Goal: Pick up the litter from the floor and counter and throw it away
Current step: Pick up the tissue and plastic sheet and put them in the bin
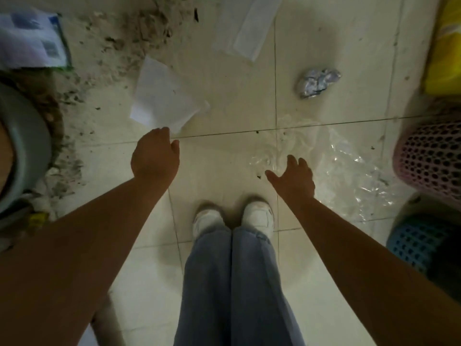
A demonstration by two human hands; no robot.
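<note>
Litter lies on the tiled floor ahead of my feet. A white sheet of paper (163, 98) lies left of centre, and my left hand (156, 156) hovers just below its near corner, fingers curled down, holding nothing. A clear plastic bag (334, 166) is spread on the right; my right hand (293, 177) is open with fingers apart at its left edge. A crumpled silver foil wrapper (318, 82) lies farther off. A long white plastic wrapper (245, 26) lies at the top.
Dirt and debris (119, 46) cover the floor at upper left, beside a printed white-and-green package (30, 39). A grey round container (25, 148) stands at the left. A pink mesh basket (431, 153), a blue basket (421, 245) and a yellow bag (446, 51) line the right side.
</note>
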